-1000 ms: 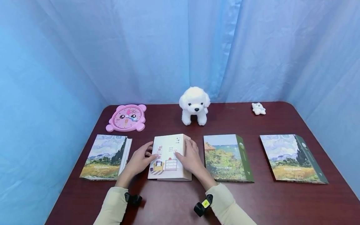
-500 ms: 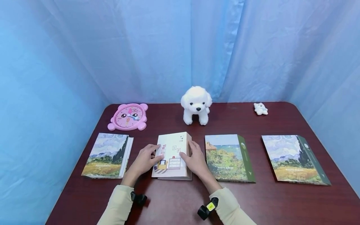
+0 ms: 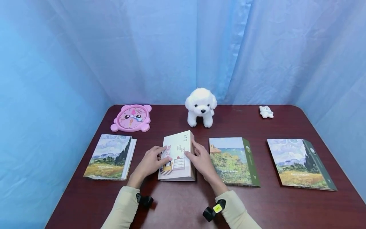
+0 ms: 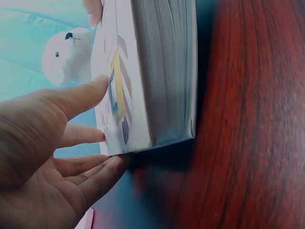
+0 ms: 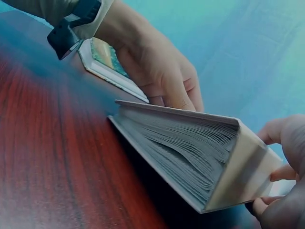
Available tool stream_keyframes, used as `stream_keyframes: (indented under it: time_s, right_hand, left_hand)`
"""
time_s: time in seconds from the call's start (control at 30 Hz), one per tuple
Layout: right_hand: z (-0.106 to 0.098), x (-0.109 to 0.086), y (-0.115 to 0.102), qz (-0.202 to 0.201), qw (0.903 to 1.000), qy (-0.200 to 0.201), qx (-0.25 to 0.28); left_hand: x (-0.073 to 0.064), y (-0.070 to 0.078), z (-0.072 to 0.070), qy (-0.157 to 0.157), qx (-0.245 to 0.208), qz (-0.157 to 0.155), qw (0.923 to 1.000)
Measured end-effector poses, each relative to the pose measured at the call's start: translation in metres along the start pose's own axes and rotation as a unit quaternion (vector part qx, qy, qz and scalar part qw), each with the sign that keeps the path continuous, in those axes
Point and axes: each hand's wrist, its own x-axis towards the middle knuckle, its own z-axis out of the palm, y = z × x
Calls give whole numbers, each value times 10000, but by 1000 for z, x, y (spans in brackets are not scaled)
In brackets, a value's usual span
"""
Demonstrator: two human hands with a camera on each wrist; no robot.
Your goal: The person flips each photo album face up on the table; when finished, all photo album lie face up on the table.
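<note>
A cream photo album (image 3: 171, 173) with a drawn room on its cover lies mid-table in the head view, its spine side raised. My left hand (image 3: 151, 161) holds its left edge, thumb on the cover and fingers at the edge. At the spine, my right hand (image 3: 203, 160) grips the album, thumb over the cover and fingers along the spine. Thick, fanned pages (image 5: 181, 148) show between the covers in the right wrist view. The left wrist view has the left thumb (image 4: 83, 98) pressing the cover, other fingertips along the edge.
Landscape-covered albums flank it: one (image 3: 108, 156) at left, a green-spined one (image 3: 228, 162) close right, another (image 3: 297, 163) far right. Behind stand a pink clock (image 3: 131, 117), a white plush dog (image 3: 201, 106) and a small white bear figure (image 3: 266, 112). Blue curtains (image 3: 160, 54) surround the table (image 3: 177, 203).
The cream album's spine side has tilted upward and the album has shifted slightly right, both hands moving with it. The whole head view has also shifted a little.
</note>
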Motion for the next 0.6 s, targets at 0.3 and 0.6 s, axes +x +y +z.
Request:
stream_keyframes:
  time_s: [0.3,0.6]
  right_hand:
    - [-5,1,-14,-216,9993,-16,-292]
    - [-11,2,-25,-186,9997,-22,139]
  left_hand:
    - [3,10,-2,-36,-183,-247,9995]
    - [8,15,0,-107,-465,-440,9979]
